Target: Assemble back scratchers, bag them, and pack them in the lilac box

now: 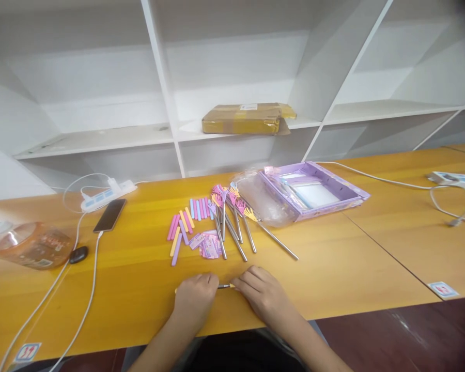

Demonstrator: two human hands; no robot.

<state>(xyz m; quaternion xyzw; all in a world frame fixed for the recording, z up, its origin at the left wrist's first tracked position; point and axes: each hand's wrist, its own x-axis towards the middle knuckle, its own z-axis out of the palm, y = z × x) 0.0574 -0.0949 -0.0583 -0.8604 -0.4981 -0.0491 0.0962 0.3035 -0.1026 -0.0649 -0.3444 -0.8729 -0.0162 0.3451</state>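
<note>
My left hand (pixel 197 298) is closed around a back scratcher (pixel 225 286) near the table's front edge. A short dark metal stretch of it shows between my hands, and a yellow end peeks out left of my left fist. My right hand (pixel 262 293) pinches the yellow part at the other side; my fingers hide most of it. Just beyond lie several back scratchers (pixel 236 222) with metal rods and pink, purple, yellow and blue claw heads. Left of them are loose coloured grip sleeves (pixel 175 242) and a pile of small printed cards (pixel 210 247).
A purple tray box (pixel 329 209) with plastic bags (pixel 261 199) sits at the back right. On the left are a phone (pixel 109 215), a power strip (pixel 108 196), cables, and an orange bottle (pixel 34 245) lying down. A cardboard box (pixel 242 120) rests on the shelf.
</note>
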